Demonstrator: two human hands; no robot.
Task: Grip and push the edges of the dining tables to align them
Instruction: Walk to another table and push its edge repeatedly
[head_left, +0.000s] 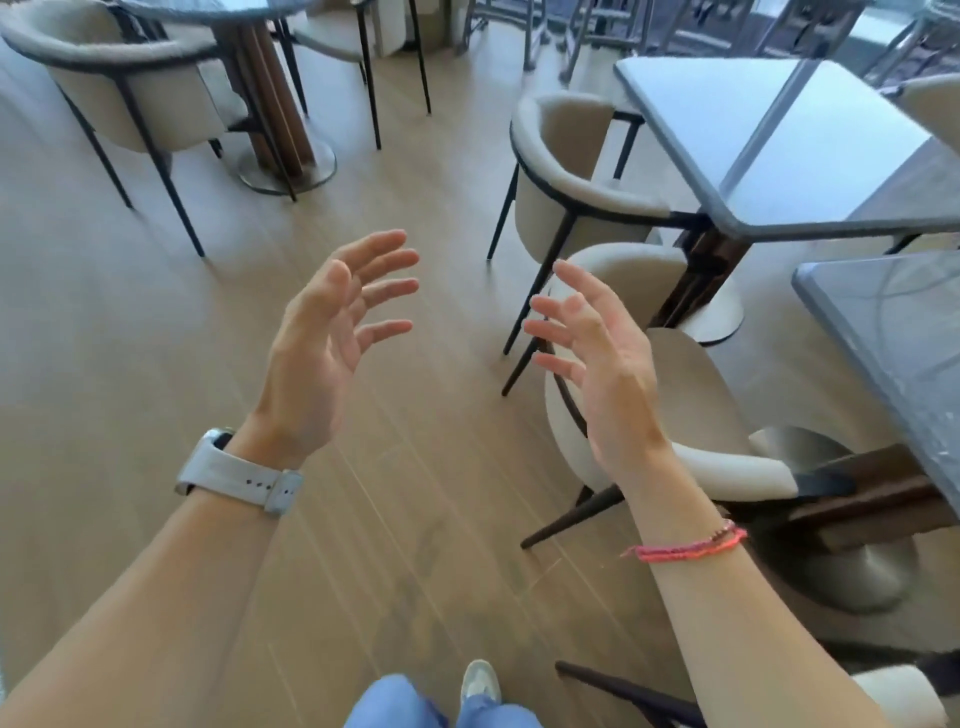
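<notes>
Two grey stone-topped dining tables stand at the right: a far one (779, 140) and a near one (893, 332), with a gap between their edges. My left hand (332, 332) and my right hand (597, 358) are raised over the wooden floor, palms facing each other, fingers spread, holding nothing. Neither hand touches a table; the near table's edge lies well to the right of my right hand. A white watch is on my left wrist and a pink bracelet on my right wrist.
Beige tub chairs (576, 171) (691, 410) with dark legs stand between me and the tables. Another chair (130, 93) and a round pedestal table (275, 93) are at the upper left. Open wooden floor (156, 338) lies ahead and left.
</notes>
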